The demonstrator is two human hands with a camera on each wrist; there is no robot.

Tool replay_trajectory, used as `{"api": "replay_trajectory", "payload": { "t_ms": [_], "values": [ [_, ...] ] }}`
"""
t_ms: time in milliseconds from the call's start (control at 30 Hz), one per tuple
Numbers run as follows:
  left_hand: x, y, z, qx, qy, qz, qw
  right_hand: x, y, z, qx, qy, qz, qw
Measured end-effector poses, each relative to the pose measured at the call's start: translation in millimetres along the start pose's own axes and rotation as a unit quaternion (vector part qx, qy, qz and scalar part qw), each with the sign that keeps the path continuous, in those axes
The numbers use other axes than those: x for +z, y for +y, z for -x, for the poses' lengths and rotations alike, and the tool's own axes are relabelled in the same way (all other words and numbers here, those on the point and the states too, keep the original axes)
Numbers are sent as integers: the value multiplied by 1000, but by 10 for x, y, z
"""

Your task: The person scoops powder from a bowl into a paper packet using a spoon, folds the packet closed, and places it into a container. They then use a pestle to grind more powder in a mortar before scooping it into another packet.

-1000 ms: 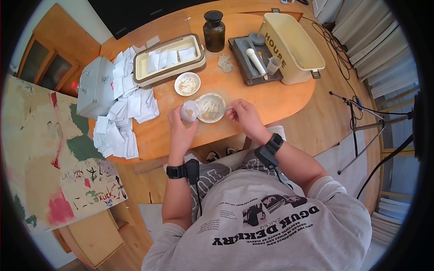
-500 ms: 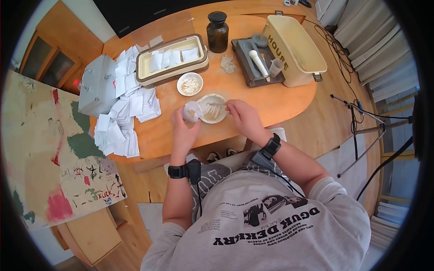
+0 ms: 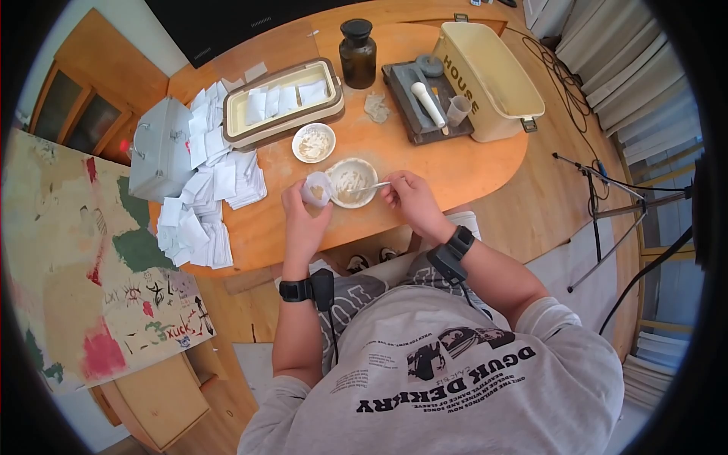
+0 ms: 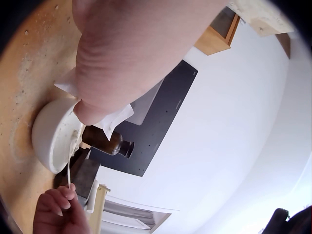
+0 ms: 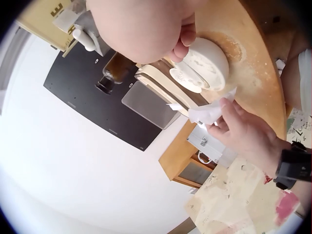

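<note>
My left hand [image 3: 305,231] holds an unfolded white paper packet [image 3: 315,187], cupped, with some tan powder in it, close by the left rim of a white bowl [image 4: 45,136]. Pale powder smears the bowl's inside. Fingertips and thumb of my right hand [image 3: 417,205] pinch a thin, pale spatula [image 4: 69,171], which slants down into the bowl. In the left wrist view its far end is at a clump of powder. Behind the packet and bowl stands a smaller white bowl [image 3: 331,139] with powder in it.
Stacked white packets [image 3: 241,178] lie left, beside a silver case [image 3: 161,144]. A cream-and-brown tray [image 3: 331,106] holds several packets. Behind are a dark jar [image 3: 358,57], a grey tray [image 3: 402,87] bearing a white pestle [image 3: 426,102] and plastic cup [image 3: 458,111], and a cream bin [image 3: 497,114].
The right hand moved closer over the bowl, with the spatula lying flatter, then drew back to the right. The left hand keeps the packet at the bowl's left side.
</note>
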State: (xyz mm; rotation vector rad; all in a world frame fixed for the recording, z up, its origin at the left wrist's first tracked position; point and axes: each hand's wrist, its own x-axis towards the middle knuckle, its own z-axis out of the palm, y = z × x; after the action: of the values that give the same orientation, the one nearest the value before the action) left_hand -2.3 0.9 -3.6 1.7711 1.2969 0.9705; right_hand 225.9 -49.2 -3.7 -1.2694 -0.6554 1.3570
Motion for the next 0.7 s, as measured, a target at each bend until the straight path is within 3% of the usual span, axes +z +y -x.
{"api": "replay_trajectory", "payload": {
  "t_ms": [200,233,267,300,367,400,467,700],
  "values": [
    [27,47,-20,16,-3,-19,1000,170,-383,71,-55,-2,-27,998],
    [29,89,-24,21,-7,-27,999,263,-488,137,-122,-24,95,988],
    [42,119,-28,26,-12,-36,999,305,-542,174,-185,-45,216,958],
    [58,132,-20,27,-12,-35,999,294,-535,180,-186,-44,216,958],
    [52,138,-12,24,-14,-28,999,284,-517,175,-381,-92,369,843],
    [34,125,-15,22,-9,-29,999,283,-521,176,-382,-97,369,842],
    [34,76,9,27,3,-23,999,245,-518,216,-327,-33,339,882],
    [4,-22,-4,13,11,5,1000,17,-21,-4,-318,-35,418,850]
  ]
}}
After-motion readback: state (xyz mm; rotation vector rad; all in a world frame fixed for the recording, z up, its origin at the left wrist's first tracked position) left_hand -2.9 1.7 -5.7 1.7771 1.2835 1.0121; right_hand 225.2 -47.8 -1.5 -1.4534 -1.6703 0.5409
